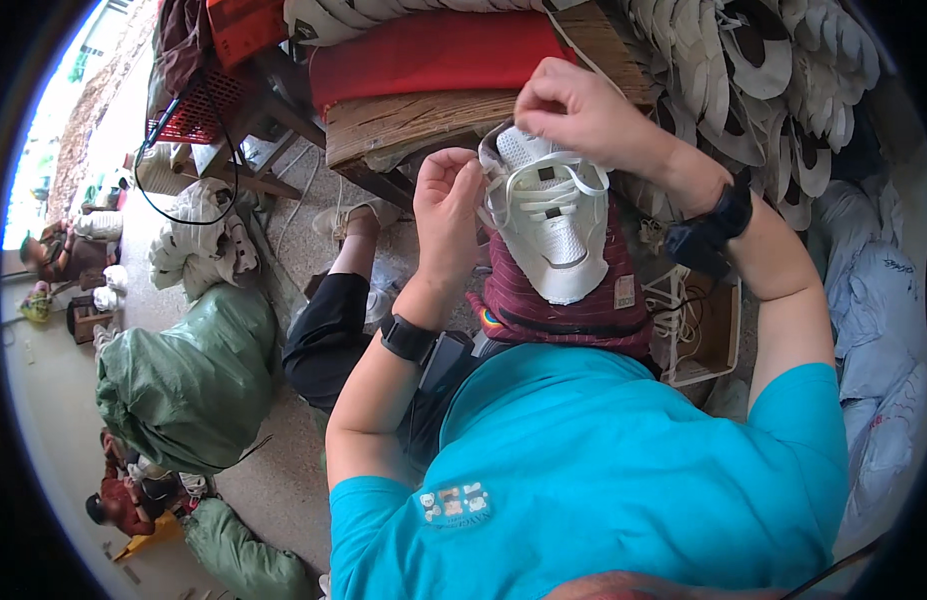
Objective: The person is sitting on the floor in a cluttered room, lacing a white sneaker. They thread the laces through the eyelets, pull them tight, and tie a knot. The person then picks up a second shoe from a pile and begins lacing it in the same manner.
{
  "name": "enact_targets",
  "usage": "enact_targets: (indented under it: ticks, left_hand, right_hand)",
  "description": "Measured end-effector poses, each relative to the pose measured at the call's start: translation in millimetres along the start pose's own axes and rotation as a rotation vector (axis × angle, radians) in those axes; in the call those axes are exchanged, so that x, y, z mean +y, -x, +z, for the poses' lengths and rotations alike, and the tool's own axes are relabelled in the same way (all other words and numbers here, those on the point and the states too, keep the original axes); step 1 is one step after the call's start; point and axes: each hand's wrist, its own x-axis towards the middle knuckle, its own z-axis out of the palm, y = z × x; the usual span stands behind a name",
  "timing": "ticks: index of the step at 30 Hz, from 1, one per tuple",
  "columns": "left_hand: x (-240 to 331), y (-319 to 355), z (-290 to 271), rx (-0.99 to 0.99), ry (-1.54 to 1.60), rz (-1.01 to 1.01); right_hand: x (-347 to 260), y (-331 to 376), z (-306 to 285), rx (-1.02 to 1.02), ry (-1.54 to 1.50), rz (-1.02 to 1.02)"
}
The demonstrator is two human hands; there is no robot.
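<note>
A white shoe upper without a sole lies over the maroon striped cloth on my lap, toe toward me. White shoelace crosses its tongue in several rows and loops loosely at the right side. My left hand is at the upper's left edge, thumb and forefinger pinched together. Above the heel opening, my right hand has its fingers curled into a pinch, back of the hand up. What either pinch holds is too small or hidden to make out. Each wrist wears a black strap with a device.
Ahead stands a wooden bench with red material on it. Stacked shoe pieces hang at the upper right. An open box with white cords is at my right. Green sacks and people sit farther left.
</note>
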Motion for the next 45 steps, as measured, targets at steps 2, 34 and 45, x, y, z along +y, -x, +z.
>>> enact_targets:
  ticks: [2,34,45]
  left_hand:
    - [0,1,-1,0.011,0.023,-0.031]
    - [-34,19,-90,0.133,-0.583,-0.042]
    - [-82,55,-188,-0.367,-1.891,-0.339]
  right_hand:
    - [7,-1,13,0.016,0.292,-0.174]
    - [-6,-15,-1,0.078,0.766,-0.496]
    - [7,14,5,0.149,0.047,-0.001]
